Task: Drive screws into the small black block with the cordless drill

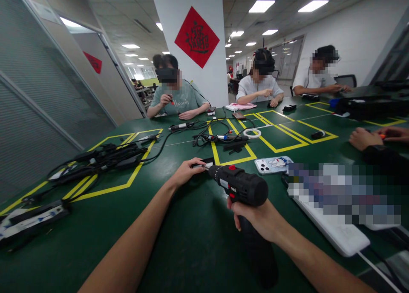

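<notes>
A black cordless drill [244,185] with red buttons is in my right hand [252,216], whose fingers wrap round its grip. The drill points forward and left, and its bit [207,166] reaches a small dark part [208,161] on the green table. My left hand [188,172] steadies that part, with thumb and fingers closed at its left end. Whether the bit sits in a screw is too small to tell. Just right of the drill's chuck lies a phone in a patterned case [273,164].
A white power bank or box [335,229] with a cable lies to the right. Tangled black cables [108,159] spread over the left, more tools and cables [223,137] ahead. Another person's hands [367,138] work at the right edge. Several people sit across the table [166,186].
</notes>
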`<state>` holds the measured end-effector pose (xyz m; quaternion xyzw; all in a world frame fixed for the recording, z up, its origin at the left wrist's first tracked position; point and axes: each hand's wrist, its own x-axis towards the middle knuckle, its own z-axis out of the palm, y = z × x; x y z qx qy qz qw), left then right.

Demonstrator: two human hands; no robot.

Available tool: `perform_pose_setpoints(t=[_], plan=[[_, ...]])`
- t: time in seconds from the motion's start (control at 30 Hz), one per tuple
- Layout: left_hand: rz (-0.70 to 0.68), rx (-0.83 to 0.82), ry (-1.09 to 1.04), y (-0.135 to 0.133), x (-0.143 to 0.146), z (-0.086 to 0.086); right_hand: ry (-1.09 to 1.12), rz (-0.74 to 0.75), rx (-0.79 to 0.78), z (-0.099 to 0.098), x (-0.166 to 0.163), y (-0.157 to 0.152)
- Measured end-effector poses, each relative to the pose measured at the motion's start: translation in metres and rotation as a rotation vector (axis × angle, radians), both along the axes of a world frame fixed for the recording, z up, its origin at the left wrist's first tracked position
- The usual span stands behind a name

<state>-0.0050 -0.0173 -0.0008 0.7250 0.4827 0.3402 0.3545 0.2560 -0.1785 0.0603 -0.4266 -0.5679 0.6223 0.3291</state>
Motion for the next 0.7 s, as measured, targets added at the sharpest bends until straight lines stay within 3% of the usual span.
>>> perform_pose_setpoints(t=[0.7], plan=[[-0.007, -0.003, -0.014, 0.0002, -0.0003, -0.0007, 0.011, 0.005, -0.037, 0.0023, 0.0006, 0.0026]])
